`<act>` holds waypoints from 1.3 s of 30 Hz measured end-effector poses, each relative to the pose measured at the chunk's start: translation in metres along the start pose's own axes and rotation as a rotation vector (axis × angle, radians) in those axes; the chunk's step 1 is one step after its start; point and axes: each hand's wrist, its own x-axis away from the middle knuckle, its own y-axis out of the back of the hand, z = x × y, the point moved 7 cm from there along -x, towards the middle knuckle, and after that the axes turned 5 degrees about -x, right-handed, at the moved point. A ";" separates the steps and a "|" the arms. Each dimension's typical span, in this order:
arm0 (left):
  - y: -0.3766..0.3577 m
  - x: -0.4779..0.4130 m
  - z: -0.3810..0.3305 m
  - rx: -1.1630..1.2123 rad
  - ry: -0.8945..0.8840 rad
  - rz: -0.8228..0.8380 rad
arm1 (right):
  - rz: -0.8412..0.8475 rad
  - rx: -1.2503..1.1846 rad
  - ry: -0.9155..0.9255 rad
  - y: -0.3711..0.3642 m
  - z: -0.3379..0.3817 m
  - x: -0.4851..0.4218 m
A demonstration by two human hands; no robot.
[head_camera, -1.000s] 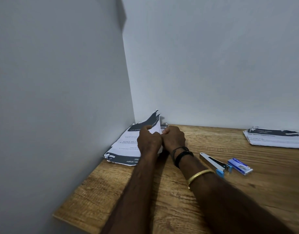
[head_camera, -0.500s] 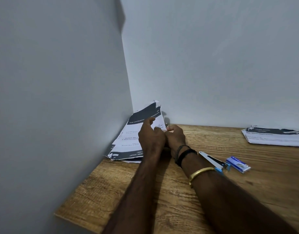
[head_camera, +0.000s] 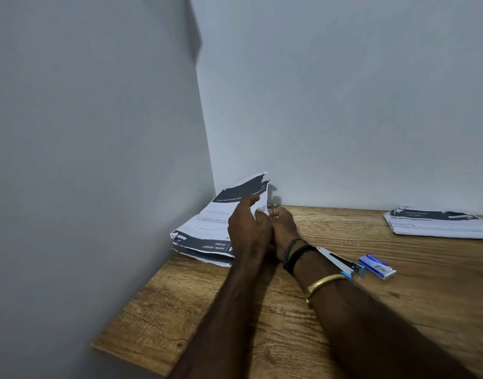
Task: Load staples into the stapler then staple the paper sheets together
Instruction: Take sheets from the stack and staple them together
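A stack of printed sheets with dark header bands lies in the corner where the two walls meet. Its top sheets are lifted and curl upward at the right edge. My left hand has its fingers on the lifted sheets, index finger stretched over them. My right hand is curled at the sheets' right edge and pinches them. A silver stapler with blue ends lies on the wooden table just right of my right wrist, partly hidden by the forearm. A small blue staple box lies beside it.
A second stack of printed sheets lies at the far right against the back wall. Grey walls close the table on the left and at the back. The table's left front corner is in view.
The top sheets have been lifted higher off the stack. My left hand's fingers have uncurled and spread over the sheets. The stapler and staple box have not moved.
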 end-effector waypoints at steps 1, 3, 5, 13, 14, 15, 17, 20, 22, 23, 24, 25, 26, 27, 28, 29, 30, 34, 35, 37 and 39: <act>0.000 0.000 0.000 0.000 0.001 -0.001 | 0.002 -0.005 -0.009 0.000 -0.001 0.000; 0.000 0.001 0.000 0.003 -0.008 -0.001 | -0.009 -0.001 -0.014 0.002 -0.004 -0.001; 0.000 0.001 -0.001 0.006 -0.019 -0.002 | -0.030 -0.001 -0.010 0.004 -0.004 -0.002; 0.001 0.001 -0.005 0.019 -0.047 -0.010 | -0.027 -0.055 -0.006 0.009 -0.004 -0.005; 0.001 0.002 -0.005 0.021 -0.048 -0.009 | -0.016 -0.050 -0.006 0.009 -0.003 -0.005; 0.001 0.002 -0.005 0.024 -0.047 -0.008 | -0.012 -0.059 -0.008 0.007 -0.002 -0.004; 0.001 0.002 -0.005 0.027 -0.045 -0.009 | -0.028 -0.001 0.010 0.009 0.000 -0.005; 0.001 0.003 -0.005 0.035 -0.050 -0.014 | -0.024 0.112 0.022 0.010 -0.001 -0.005; 0.001 0.003 -0.004 0.046 -0.051 -0.019 | -0.043 0.107 0.026 0.012 -0.001 -0.006; 0.001 0.004 -0.004 0.053 -0.053 -0.019 | -0.058 0.152 0.031 0.013 0.000 -0.007; 0.001 0.004 -0.004 0.061 -0.055 -0.016 | -0.066 0.202 0.028 0.014 0.001 -0.007; 0.000 0.004 -0.004 0.067 -0.056 -0.012 | -0.068 0.210 0.014 0.013 0.002 -0.005; 0.000 0.003 -0.004 0.068 -0.057 -0.011 | -0.049 0.179 0.002 0.012 0.002 -0.004; 0.000 0.003 -0.004 0.064 -0.059 -0.016 | -0.043 0.140 0.001 0.011 0.002 -0.003; 0.000 0.002 -0.003 0.058 -0.060 -0.027 | -0.043 0.116 -0.001 0.011 0.002 -0.002; 0.001 0.002 -0.003 0.055 -0.060 -0.037 | -0.045 0.117 -0.001 0.012 0.002 -0.002; 0.001 0.001 -0.003 0.056 -0.061 -0.045 | -0.049 0.130 0.006 0.012 0.001 -0.004; -0.001 0.001 -0.004 0.052 -0.077 -0.039 | -0.075 0.090 0.023 0.017 -0.002 -0.010; -0.001 0.001 -0.004 0.052 -0.080 -0.044 | -0.080 0.077 0.017 0.017 -0.003 -0.011; 0.001 0.001 -0.004 0.054 -0.087 -0.063 | -0.081 0.071 0.015 0.018 -0.004 -0.011; 0.001 0.001 -0.004 0.058 -0.092 -0.067 | -0.085 0.060 0.009 0.019 -0.003 -0.011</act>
